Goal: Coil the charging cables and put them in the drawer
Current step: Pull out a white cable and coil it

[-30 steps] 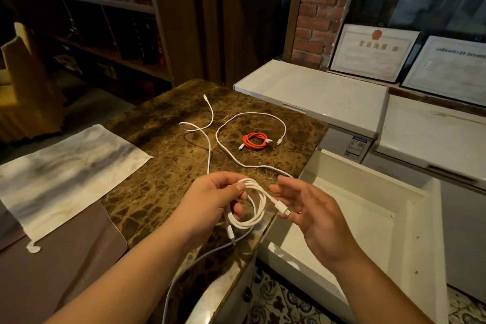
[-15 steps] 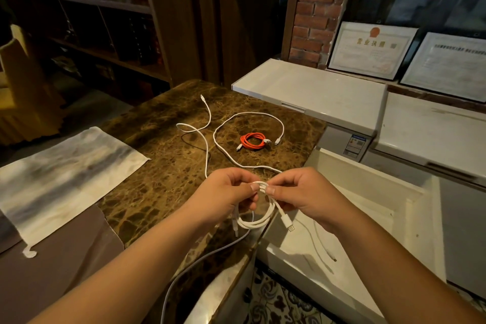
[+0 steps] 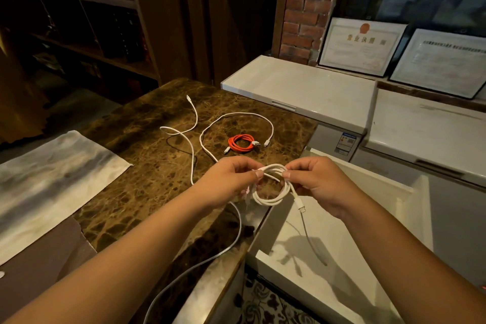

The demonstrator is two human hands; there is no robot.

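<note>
Both hands have come together on the white coil [image 3: 273, 187]: the left hand [image 3: 231, 181] pinches its top, and the right hand [image 3: 313, 181], open a second ago, now pinches the loops beside it. The coil hangs over the desk [image 3: 147, 155] edge, just above the open drawer [image 3: 394, 192]. Its plug end dangles; it probably needs tucking. The orange cable [image 3: 240, 142] lies coiled on the desk, the loose white cables [image 3: 200, 137] uncoiled.

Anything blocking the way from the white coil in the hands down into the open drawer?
Nothing visible. The white coil, pinched by the left hand and right hand, hangs above the open drawer.
</note>
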